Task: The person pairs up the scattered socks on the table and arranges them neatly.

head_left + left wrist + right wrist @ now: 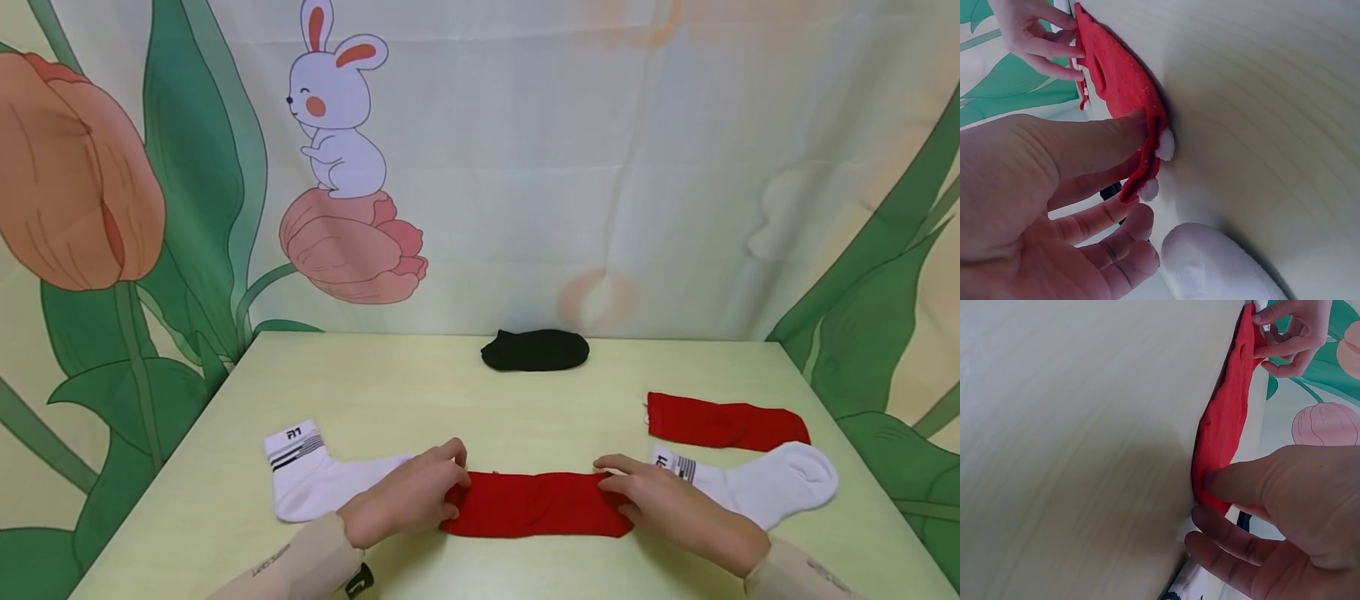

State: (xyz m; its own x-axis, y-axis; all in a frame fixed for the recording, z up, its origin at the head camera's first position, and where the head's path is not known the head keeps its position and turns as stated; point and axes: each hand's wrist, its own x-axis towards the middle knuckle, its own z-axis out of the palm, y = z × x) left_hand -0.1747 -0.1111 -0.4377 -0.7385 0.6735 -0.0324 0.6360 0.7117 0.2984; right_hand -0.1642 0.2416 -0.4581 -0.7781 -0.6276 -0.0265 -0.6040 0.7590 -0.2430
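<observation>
A red sock [540, 504] lies flat across the front of the table, between the two hands. My left hand [420, 492] pinches its left end, thumb on top; in the left wrist view small white tufts [1165, 145] stick out at that open edge. At the opposite end my right hand [663, 504] grips the sock, its thumb pressed on the red fabric [1219, 447] in the right wrist view. A white sock [300, 487] with black stripes lies partly behind the left hand. Behind the right hand is another white sock [787, 483], its middle partly covered.
A second red sock [727, 422] lies at the right, just behind the white one. Near the back edge of the pale table [405, 383] lies a black sock [536, 350]. A printed curtain [487, 167] with a rabbit and tulips hangs behind the table.
</observation>
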